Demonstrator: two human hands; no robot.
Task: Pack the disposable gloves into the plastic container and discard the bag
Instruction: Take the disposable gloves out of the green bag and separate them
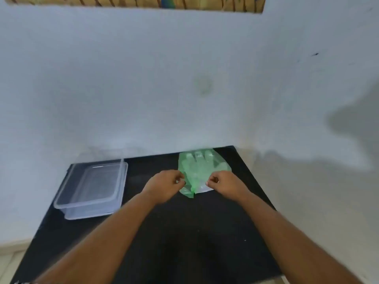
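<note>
A green see-through plastic bag point(202, 168) lies at the far middle of the black table point(174, 232), with clear disposable gloves point(198, 158) showing through it. My left hand point(164, 184) pinches the bag's near left edge. My right hand point(224, 183) pinches its near right edge. Both hands are closed on the plastic, close together. A clear plastic container point(92, 188) stands open and empty at the table's left, well apart from both hands.
A clear lid point(121, 162) seems to sit under or behind the container. A pale wall point(184, 78) rises straight behind the table's far edge. The table's right edge runs close beside my right forearm.
</note>
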